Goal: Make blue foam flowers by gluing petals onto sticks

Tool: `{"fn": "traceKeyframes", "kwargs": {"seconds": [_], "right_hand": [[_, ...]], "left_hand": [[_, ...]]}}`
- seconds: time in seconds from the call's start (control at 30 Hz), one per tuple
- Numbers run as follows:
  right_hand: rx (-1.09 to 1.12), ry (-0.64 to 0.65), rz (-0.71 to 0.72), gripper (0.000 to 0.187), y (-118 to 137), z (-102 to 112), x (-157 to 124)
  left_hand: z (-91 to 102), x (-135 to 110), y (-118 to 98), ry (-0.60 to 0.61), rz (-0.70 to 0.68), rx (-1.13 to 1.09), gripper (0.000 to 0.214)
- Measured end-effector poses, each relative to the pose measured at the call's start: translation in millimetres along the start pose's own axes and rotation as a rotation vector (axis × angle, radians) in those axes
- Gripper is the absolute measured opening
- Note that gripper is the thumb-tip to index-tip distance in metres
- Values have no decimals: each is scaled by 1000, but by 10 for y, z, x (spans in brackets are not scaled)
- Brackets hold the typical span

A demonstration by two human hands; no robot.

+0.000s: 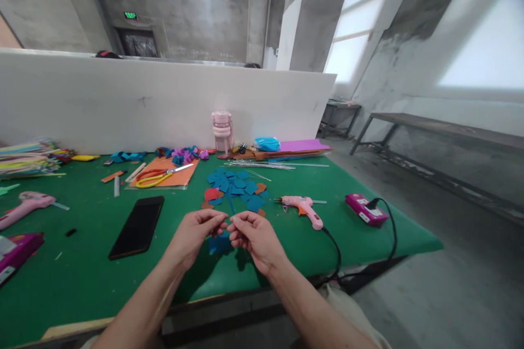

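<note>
head view: at the far left of the green surface (90, 283) lies a pink glue gun (35, 202), then a black phone (137, 226) and, farther back, scissors (158, 177) on an orange sheet (184, 179). next comes the left hand (191, 235), its thumb and fingers pinched together; whatever is between them is too small to tell. a blue piece (220, 244) lies below the hands, partly hidden. the blue cut pieces (236, 182) sit in a loose pile just beyond both sets of fingers, and a thin blue strip (231, 204) runs from it toward the narrow gap between them, long axis pointing away from the person, near end closer to the right hand (260, 237). that hand's fingers are also pinched, grasp uncertain. to its right lies a second pink glue gun (302, 207), nozzle toward the pile, then a purple box (364, 210).
</note>
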State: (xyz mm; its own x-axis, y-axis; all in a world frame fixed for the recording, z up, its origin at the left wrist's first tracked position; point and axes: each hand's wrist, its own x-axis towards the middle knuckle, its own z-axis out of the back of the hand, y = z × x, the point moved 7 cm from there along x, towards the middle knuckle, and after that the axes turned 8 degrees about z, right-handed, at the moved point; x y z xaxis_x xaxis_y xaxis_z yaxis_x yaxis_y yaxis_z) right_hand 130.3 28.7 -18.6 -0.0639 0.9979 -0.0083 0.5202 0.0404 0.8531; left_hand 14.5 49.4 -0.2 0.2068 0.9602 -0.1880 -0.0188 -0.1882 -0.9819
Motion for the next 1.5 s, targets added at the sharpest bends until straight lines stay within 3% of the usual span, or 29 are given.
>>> {"fn": "traceKeyframes", "kwargs": {"seconds": [0.27, 0.33, 0.43, 0.53, 0.83, 1.03, 1.17, 1.27, 1.5], "right_hand": [[32, 37, -64, 29, -22, -19, -11], [53, 51, -84, 28, -38, -26, -13], [62, 64, -110, 27, -58, -37, -19], [56, 92, -124, 26, -78, -72, -31], [92, 173, -163, 24, -160, -140, -57], [0, 170, -139, 26, -178, -144, -64], [-18, 170, -127, 26, -199, -158, -69], [-11, 178, -128, 26, -214, -164, -72], [-16, 128, -120, 28, -215, -117, -49]], "left_hand": [[175, -2, -69, -194, -106, 113, 30], [164, 6, -88, -161, -127, 131, 18], [115, 5, -81, -96, -107, 67, 35], [88, -8, -37, -102, -55, -8, 28], [-58, -47, -19, 39, -2, -149, 14], [12, -15, 3, -27, -16, -328, 17], [-16, 6, 72, 20, 35, -407, 20], [-47, 4, 99, 51, 63, -414, 21], [-46, -7, 43, -13, 40, -328, 19]]}}
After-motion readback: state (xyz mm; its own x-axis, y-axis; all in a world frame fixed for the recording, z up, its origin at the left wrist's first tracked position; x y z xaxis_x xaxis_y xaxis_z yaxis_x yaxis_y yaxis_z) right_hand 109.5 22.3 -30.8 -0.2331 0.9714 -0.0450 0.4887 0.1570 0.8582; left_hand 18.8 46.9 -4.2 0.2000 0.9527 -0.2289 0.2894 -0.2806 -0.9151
